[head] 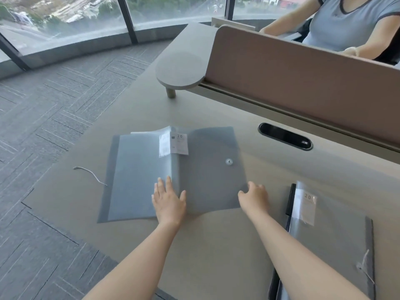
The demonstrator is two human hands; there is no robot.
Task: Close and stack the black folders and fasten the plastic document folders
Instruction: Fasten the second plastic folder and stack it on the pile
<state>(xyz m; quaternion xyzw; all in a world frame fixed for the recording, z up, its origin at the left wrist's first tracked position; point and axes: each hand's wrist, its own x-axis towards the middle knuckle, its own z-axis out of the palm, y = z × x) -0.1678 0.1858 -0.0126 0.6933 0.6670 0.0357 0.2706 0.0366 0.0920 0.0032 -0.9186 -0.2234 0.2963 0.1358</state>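
Observation:
A translucent grey plastic document folder (207,165) lies spread open on the desk, with a round button fastener (229,161) on its right cover and a white label (173,144) near the spine. My left hand (170,201) lies flat with fingers spread on the lower spine area. My right hand (254,194) grips the lower right corner of the right cover, fingers curled over its edge. A loose string (91,174) lies left of the folder. A second closed folder stack (331,239), with black folders under it, lies at the lower right.
The desk (216,109) edge runs diagonally at the left, with carpet floor beyond. A brown divider panel (303,83) stands behind, with another person seated beyond it. A black oval cable port (285,136) sits at the back right. A small rounded shelf (181,70) overhangs the desk.

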